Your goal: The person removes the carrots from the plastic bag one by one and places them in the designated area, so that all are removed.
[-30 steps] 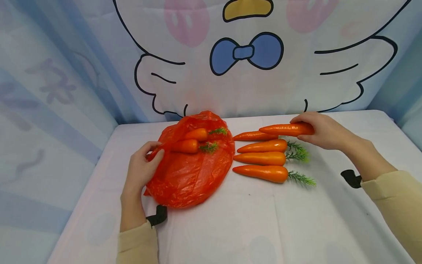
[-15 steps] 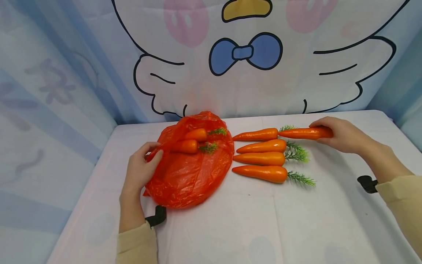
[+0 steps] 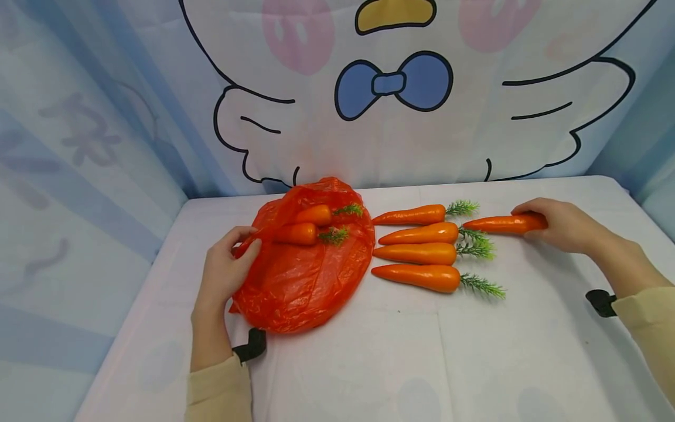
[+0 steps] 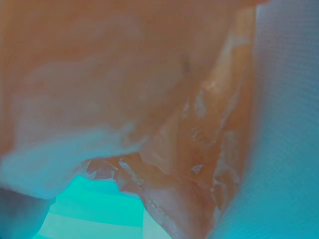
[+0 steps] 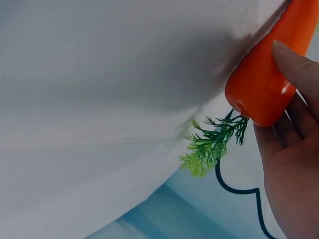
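Note:
My left hand (image 3: 224, 266) pinches the left edge of a red plastic bag (image 3: 311, 287) lying on the table. Two carrots (image 3: 297, 234) with green tops show in the bag's mouth, their tips covered by the film. On the right, my right hand (image 3: 566, 225) grips a carrot (image 3: 498, 224) by its thick end, tip pointing left. The right wrist view shows the thumb across that carrot (image 5: 264, 74), with its leafy top (image 5: 214, 142) hanging free. Several more carrots (image 3: 419, 254) lie in a column between the bag and the right hand. The left wrist view is blurred, filled mostly by hand and film.
A white cloth covers the table (image 3: 369, 369). At the back stands a curtain (image 3: 474, 140) with a cartoon print, and a blue-white curtain (image 3: 79, 234) hangs along the left side. The loose carrots' tips nearly meet the bag's right edge.
My right hand has moved right and a little nearer with its carrot, uncovering the rearmost carrot of the column and its green top. My left hand and the bag have stayed still.

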`<state>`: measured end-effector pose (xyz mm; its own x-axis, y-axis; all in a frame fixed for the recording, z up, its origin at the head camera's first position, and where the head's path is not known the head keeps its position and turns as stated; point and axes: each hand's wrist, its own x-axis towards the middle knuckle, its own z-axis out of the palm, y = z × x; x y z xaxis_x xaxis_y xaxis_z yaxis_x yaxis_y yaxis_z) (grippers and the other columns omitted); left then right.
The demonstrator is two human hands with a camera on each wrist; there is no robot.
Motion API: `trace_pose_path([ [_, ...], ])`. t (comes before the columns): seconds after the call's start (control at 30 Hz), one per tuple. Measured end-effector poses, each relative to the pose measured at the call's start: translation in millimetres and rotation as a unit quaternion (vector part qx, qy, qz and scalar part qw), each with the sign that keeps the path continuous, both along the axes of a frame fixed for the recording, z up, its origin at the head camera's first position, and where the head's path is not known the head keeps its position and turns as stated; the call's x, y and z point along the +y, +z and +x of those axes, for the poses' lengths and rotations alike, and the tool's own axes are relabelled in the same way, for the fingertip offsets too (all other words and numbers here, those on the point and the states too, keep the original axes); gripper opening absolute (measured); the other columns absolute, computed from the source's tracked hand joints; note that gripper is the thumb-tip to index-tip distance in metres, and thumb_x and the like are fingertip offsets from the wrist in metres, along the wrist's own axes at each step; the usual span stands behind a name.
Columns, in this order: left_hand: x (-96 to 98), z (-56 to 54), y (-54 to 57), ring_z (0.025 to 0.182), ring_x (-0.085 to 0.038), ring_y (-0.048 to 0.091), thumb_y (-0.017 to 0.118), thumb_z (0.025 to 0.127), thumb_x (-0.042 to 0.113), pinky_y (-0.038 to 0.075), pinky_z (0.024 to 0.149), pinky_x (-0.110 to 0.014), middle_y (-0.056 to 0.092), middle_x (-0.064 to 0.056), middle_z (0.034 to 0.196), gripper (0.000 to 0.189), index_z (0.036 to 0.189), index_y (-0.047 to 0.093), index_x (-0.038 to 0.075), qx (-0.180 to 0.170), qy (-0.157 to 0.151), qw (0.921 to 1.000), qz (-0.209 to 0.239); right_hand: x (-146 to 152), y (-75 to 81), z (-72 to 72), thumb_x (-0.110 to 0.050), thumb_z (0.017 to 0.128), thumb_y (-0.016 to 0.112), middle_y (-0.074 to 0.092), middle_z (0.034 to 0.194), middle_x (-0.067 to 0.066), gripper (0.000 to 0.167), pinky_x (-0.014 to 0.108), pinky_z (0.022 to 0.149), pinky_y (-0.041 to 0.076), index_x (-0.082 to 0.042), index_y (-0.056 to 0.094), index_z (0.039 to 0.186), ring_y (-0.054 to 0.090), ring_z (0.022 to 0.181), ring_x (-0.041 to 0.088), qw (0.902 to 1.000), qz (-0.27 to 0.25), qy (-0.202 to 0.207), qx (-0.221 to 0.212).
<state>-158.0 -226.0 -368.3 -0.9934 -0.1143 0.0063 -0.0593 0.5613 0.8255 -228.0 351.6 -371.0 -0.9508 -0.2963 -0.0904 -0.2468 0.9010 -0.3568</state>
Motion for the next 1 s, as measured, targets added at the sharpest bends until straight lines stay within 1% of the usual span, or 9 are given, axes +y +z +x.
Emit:
trace_pose_path([
  [0.2,0.7,-0.3,-0.5,0.122,-0.033,0.051,0.059,0.101,0.024,0.052,0.096,-0.05,0.057,-0.013,0.135,0.035,0.134,0.058,0.013,-0.003,0.003,1.0,-0.002,7,-2.5,-1.8,0.003,0.087,0.071,0.053,0.125,0.036,0.044,0.071,0.098,0.035,0.009,0.056,0.128,0.048,0.11,0.051,0.9999,0.011,-0.006,0.004],
  [0.4,1.1,-0.3,-0.8,0.122,-0.033,0.051,0.059,0.101,0.024,0.052,0.096,-0.05,0.057,-0.013,0.134,0.034,0.134,0.058,0.012,-0.001,0.002,1.0,-0.007,13,-3.5,-6.9,0.004,0.089,0.068,0.05,0.127,0.037,0.044,0.073,0.1,0.032,0.01,0.053,0.131,0.045,0.112,0.054,0.9996,0.013,-0.024,-0.007],
  [0.7,-0.3,0.0,-1.4,0.122,-0.033,0.051,0.059,0.101,0.024,0.052,0.096,-0.05,0.057,-0.013,0.135,0.035,0.134,0.058,0.012,-0.009,0.008,0.9999,-0.005,17,-5.0,-17.3,0.004,0.091,0.065,0.046,0.131,0.037,0.046,0.074,0.102,0.028,0.007,0.051,0.134,0.039,0.115,0.055,0.9989,0.004,-0.04,-0.026],
  [0.87,-0.5,-0.5,-2.1,0.122,-0.032,0.051,0.059,0.101,0.024,0.052,0.096,-0.05,0.057,-0.013,0.135,0.035,0.134,0.059,0.012,-0.002,0.007,1.0,-0.005,17,-5.2,-17.3,0.003,0.092,0.066,0.043,0.134,0.037,0.048,0.075,0.103,0.026,0.008,0.049,0.137,0.037,0.117,0.056,0.9982,0.004,-0.048,-0.036],
  [1.0,-1.2,-1.3,-3.5,0.121,-0.032,0.052,0.059,0.101,0.024,0.052,0.096,-0.05,0.058,-0.012,0.134,0.035,0.134,0.059,0.012,0.005,0.005,1.0,-0.007,16,-3.4,-16.0,0.002,0.091,0.068,0.04,0.136,0.038,0.052,0.076,0.103,0.026,0.008,0.046,0.138,0.035,0.119,0.057,0.998,0.007,-0.047,-0.041],
])
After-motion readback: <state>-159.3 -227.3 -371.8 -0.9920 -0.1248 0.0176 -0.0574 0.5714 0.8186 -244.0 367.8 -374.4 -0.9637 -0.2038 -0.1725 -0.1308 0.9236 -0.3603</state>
